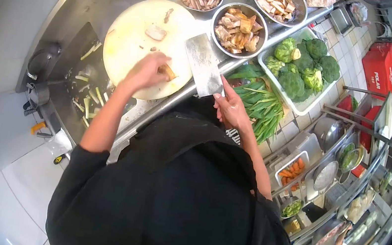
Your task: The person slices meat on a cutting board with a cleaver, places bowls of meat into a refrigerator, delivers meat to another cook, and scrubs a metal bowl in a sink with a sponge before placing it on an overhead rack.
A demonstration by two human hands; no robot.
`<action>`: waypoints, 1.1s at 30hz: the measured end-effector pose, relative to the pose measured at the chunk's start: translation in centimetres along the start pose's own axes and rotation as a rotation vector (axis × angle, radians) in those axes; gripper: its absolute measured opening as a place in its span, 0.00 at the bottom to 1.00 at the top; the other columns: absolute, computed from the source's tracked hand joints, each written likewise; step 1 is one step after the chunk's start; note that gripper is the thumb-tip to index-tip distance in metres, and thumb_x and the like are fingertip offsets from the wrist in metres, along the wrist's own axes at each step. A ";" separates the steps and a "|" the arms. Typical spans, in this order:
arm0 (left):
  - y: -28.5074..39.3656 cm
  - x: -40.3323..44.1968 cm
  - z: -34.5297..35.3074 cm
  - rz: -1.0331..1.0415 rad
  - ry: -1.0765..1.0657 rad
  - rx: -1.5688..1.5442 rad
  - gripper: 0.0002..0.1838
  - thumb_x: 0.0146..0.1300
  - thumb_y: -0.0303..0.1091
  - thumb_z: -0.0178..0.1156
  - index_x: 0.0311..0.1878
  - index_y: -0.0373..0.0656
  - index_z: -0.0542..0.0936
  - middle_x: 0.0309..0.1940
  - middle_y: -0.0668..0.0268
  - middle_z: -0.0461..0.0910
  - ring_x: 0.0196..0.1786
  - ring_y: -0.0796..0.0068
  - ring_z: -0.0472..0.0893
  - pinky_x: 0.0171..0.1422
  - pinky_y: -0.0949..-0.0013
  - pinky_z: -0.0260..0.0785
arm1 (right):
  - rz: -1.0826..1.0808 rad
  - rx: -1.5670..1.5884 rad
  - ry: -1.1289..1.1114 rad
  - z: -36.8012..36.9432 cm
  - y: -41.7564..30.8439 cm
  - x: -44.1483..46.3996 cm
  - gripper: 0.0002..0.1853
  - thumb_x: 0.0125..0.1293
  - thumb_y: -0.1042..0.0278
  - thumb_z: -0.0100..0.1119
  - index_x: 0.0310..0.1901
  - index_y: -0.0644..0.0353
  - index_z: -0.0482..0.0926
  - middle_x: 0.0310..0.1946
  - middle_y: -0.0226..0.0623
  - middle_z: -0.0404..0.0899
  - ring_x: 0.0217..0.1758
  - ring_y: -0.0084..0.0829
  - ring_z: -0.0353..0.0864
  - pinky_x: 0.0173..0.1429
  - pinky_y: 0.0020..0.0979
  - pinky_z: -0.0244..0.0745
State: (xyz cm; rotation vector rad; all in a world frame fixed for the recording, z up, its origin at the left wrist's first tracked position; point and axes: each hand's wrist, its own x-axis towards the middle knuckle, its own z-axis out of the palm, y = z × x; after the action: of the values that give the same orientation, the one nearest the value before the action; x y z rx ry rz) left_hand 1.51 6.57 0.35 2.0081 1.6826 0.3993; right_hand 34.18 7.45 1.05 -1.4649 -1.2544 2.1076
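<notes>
Scallion pieces (89,102) lay left of the left fingers. The round cutting board (121,27) lay beneath the left hand (149,72), its fingers narrow around a browned meat piece (169,72); a meat slice (156,32) lay just beyond them. The cleaver (204,63) handle was held in the right hand's (230,108) fingers, blade beyond them. Broccoli (291,83) filled a white basket (315,100) right of them.

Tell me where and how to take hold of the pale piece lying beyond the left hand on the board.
Probably pinch the pale piece by its two long edges, from above and the near side: it lies flat on the board, longer sideways, and the left hand is on that side.
</notes>
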 end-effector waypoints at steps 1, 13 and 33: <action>-0.3 -1.2 1.4 0.001 0.033 -0.041 0.25 0.53 0.36 0.74 0.55 0.39 0.84 0.50 0.54 0.82 0.55 0.52 0.79 0.61 0.59 0.72 | -0.006 0.026 0.008 0.6 0.4 -0.1 0.36 0.75 0.64 0.56 0.80 0.43 0.53 0.28 0.31 0.74 0.19 0.22 0.73 0.22 0.27 0.72; 0.7 -2.5 2.1 -0.002 0.124 -0.052 0.21 0.55 0.34 0.73 0.52 0.39 0.85 0.47 0.54 0.83 0.52 0.52 0.81 0.59 0.55 0.73 | 0.006 0.010 0.145 6.5 0.5 -0.5 0.36 0.76 0.65 0.53 0.81 0.37 0.52 0.25 0.29 0.72 0.18 0.21 0.72 0.21 0.27 0.72; -1.4 -2.2 3.8 0.047 0.156 -0.189 0.18 0.56 0.31 0.70 0.50 0.35 0.86 0.43 0.52 0.83 0.42 0.52 0.82 0.51 0.59 0.75 | -0.071 0.040 0.216 10.5 2.9 -0.3 0.38 0.74 0.68 0.56 0.81 0.41 0.52 0.21 0.28 0.71 0.15 0.20 0.68 0.19 0.26 0.68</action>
State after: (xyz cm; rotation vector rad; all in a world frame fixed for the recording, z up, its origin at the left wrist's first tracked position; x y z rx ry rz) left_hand 1.87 3.91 -3.39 1.9223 1.6237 0.7208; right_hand 25.90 0.41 0.13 -1.5589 -1.1593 1.8613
